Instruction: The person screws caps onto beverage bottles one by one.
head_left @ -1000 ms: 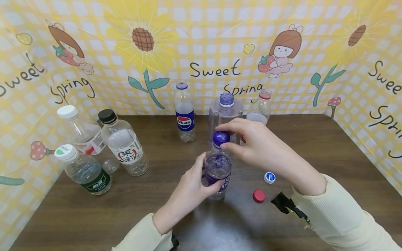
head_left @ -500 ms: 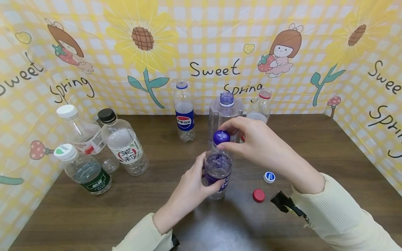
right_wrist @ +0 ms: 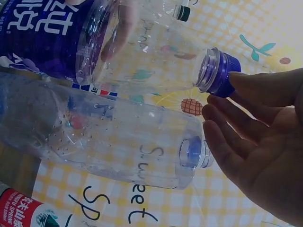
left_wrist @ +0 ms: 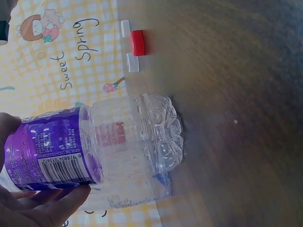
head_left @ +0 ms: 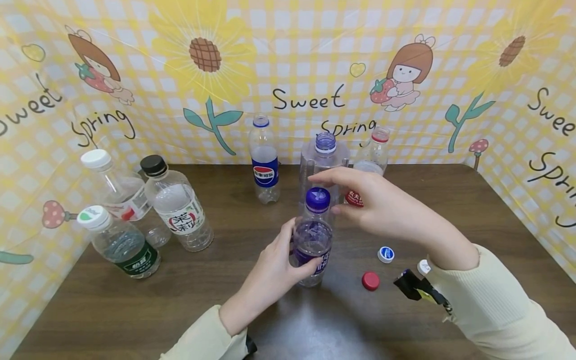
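A bottle (head_left: 313,235) with a purple label and some clear liquid stands upright on the table, its purple cap (head_left: 317,199) seated on the neck. My left hand (head_left: 272,275) grips it round the label, thumb in front; the left wrist view shows the label's barcode side (left_wrist: 61,168) and the ribbed base (left_wrist: 163,132). Beside the cap is my right hand (head_left: 382,202), thumb and fingers spread apart and holding nothing. From the right wrist, the thumb overlaps the edge of the cap (right_wrist: 227,73); contact cannot be told there. A gap shows in the head view.
Uncapped bottles stand at the back: a cola bottle (head_left: 264,165), a large clear bottle (head_left: 310,165) and a red-labelled one (head_left: 373,155). Capped bottles, including a black-capped one (head_left: 184,215), are at left. A red cap (head_left: 371,281), blue-white cap (head_left: 386,254) and white cap (head_left: 423,267) lie at right.
My right hand has let go of the purple cap, spread its fingers and shifted slightly right. A white cap shows beside the right sleeve. My left hand and the bottle stay put.
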Demonstrator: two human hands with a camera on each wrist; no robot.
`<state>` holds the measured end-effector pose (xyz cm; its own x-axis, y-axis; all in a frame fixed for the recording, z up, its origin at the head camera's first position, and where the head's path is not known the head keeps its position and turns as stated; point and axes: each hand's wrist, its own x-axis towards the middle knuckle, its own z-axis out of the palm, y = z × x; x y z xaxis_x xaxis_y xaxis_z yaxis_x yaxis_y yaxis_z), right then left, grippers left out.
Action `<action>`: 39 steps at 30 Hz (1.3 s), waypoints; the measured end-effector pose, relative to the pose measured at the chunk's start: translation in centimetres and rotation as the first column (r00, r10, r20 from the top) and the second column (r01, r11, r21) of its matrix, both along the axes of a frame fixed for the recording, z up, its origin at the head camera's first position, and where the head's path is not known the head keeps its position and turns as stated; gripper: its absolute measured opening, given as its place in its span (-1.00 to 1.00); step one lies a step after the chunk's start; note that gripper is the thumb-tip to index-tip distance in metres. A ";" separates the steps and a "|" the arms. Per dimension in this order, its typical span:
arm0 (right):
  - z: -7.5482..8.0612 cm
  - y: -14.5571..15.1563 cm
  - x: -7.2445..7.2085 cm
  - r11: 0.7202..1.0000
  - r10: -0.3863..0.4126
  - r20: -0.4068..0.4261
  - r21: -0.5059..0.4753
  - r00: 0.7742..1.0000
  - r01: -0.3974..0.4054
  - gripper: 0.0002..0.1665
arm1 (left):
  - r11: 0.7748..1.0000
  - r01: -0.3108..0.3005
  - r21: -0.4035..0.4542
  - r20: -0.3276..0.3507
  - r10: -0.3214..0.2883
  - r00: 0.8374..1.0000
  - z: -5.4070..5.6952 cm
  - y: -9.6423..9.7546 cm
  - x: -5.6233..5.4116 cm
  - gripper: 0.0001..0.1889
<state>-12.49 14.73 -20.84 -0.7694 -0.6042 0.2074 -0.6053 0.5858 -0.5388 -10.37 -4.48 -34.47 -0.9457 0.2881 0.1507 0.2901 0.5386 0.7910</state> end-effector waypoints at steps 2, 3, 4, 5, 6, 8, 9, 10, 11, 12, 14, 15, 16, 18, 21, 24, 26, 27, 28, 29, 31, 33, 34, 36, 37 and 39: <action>-0.1 0.0 0.0 1.000 0.012 0.003 0.001 1.000 -0.012 -0.47 | 1.000 0.001 0.002 0.005 -0.001 1.000 0.0 0.0 0.0 -0.23; -0.1 0.0 -0.1 1.000 0.014 0.007 -0.002 1.000 -0.014 -0.48 | 1.000 0.001 0.003 0.006 -0.001 1.000 0.0 0.0 0.0 -0.23; -0.2 0.0 -0.1 1.000 0.017 0.007 -0.005 1.000 -0.017 -0.50 | 1.000 0.001 0.005 0.008 -0.001 1.000 0.0 0.0 0.0 -0.23; -0.3 -0.1 -0.2 1.000 0.019 0.009 -0.009 1.000 -0.019 -0.52 | 1.000 0.002 0.006 0.008 -0.002 1.000 0.0 0.0 0.0 -0.23; -0.4 -0.1 -0.2 1.000 0.020 0.012 -0.012 1.000 -0.020 -0.54 | 1.000 0.003 0.009 0.008 -0.003 1.000 0.0 0.0 0.0 -0.22; -0.5 -0.2 -0.3 1.000 0.018 0.015 -0.019 1.000 -0.018 -0.56 | 1.000 0.003 0.011 0.003 -0.003 1.000 0.0 0.0 0.0 -0.22; -0.5 -0.2 -0.3 1.000 0.019 0.014 -0.023 1.000 -0.019 -0.57 | 1.000 0.003 0.009 0.000 -0.003 1.000 0.0 0.0 0.1 -0.22; -0.5 -0.2 -0.3 1.000 0.019 0.012 -0.025 1.000 -0.018 -0.58 | 1.000 0.003 0.007 -0.004 -0.003 1.000 0.0 0.0 0.1 -0.22; -0.5 -0.2 -0.4 0.999 0.017 0.011 -0.027 1.000 -0.017 -0.58 | 1.000 0.002 0.006 -0.009 -0.002 1.000 0.0 0.0 0.1 -0.22; -0.6 -0.2 -0.4 1.000 0.014 0.007 -0.027 1.000 -0.014 -0.59 | 1.000 0.001 0.004 -0.013 -0.001 1.000 0.0 0.0 0.1 -0.22; -0.6 -0.3 -0.4 1.000 0.003 -0.003 -0.023 1.000 -0.003 -0.59 | 1.000 -0.001 0.000 -0.018 0.001 1.000 0.0 0.0 0.1 -0.22; -0.5 -0.3 -0.4 1.000 -0.004 -0.007 -0.021 1.000 0.004 -0.60 | 1.000 -0.002 0.000 -0.019 0.002 1.000 0.0 0.0 0.1 -0.22; -0.5 -0.3 -0.4 1.000 -0.015 -0.008 -0.017 1.000 0.015 -0.60 | 1.000 -0.002 0.000 -0.020 0.002 1.000 0.0 0.0 0.1 -0.22; -0.5 -0.4 -0.3 0.999 -0.036 -0.008 -0.012 0.999 0.036 -0.61 | 1.000 -0.004 -0.001 -0.019 0.004 1.000 0.1 0.0 0.2 -0.22; -0.5 -0.6 -0.2 0.998 -0.066 0.000 -0.012 0.998 0.066 -0.63 | 1.000 -0.006 -0.004 -0.020 0.006 1.000 0.1 0.0 0.2 -0.22; -0.5 -0.7 -0.2 0.995 -0.095 0.000 -0.016 0.996 0.095 -0.64 | 1.000 -0.007 -0.007 -0.020 0.007 1.000 0.0 0.0 0.2 -0.22; -0.6 -0.8 -0.2 0.993 -0.117 0.001 -0.019 0.993 0.117 -0.64 | 1.000 -0.007 -0.008 -0.020 0.007 1.000 0.0 0.0 0.1 -0.22; -0.6 -0.8 -0.2 0.992 -0.129 0.000 -0.018 0.992 0.129 -0.64 | 1.000 -0.006 -0.008 -0.019 0.005 1.000 0.0 0.0 0.1 -0.22; -0.6 -0.8 -0.2 0.991 -0.136 0.000 -0.019 0.991 0.136 -0.63 | 1.000 -0.006 -0.008 -0.019 0.006 1.000 0.0 0.0 0.1 -0.22; -0.6 -0.8 -0.2 0.990 -0.143 0.002 -0.018 0.990 0.143 -0.63 | 1.000 -0.006 -0.008 -0.019 0.005 1.000 0.0 0.0 0.1 -0.22; -0.6 -0.8 -0.2 0.990 -0.141 0.010 -0.016 0.990 0.141 -0.59 | 1.000 -0.005 -0.008 -0.015 0.005 1.000 0.0 0.0 0.1 -0.22; -0.6 -0.7 -0.2 0.993 -0.119 0.019 -0.012 0.993 0.119 -0.53 | 1.000 -0.004 -0.011 -0.009 0.004 1.000 0.0 0.0 0.1 -0.22; -0.6 -0.6 -0.2 0.995 -0.101 0.030 -0.011 0.994 0.102 -0.51 | 1.000 -0.005 -0.014 -0.008 0.005 1.000 0.0 0.0 0.1 -0.22; -0.5 -0.5 -0.2 0.998 -0.058 0.048 -0.012 0.997 0.059 -0.46 | 1.000 -0.005 -0.017 -0.002 0.005 1.000 0.0 0.0 0.0 -0.21; -0.4 -0.4 -0.2 0.999 -0.034 0.057 -0.015 0.998 0.035 -0.46 | 1.000 -0.004 -0.017 0.002 0.004 1.000 0.0 0.0 0.0 -0.21; -0.4 -0.3 -0.2 1.000 0.007 0.076 -0.019 0.997 -0.005 -0.44 | 1.000 -0.004 -0.016 0.006 0.004 1.000 0.0 0.0 0.0 -0.21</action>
<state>-12.69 14.45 -21.23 -0.7796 -0.6055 0.1598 -0.5657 0.5715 -0.5944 -10.34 -4.45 -34.45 -0.9477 0.2864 0.1405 0.2832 0.5523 0.7841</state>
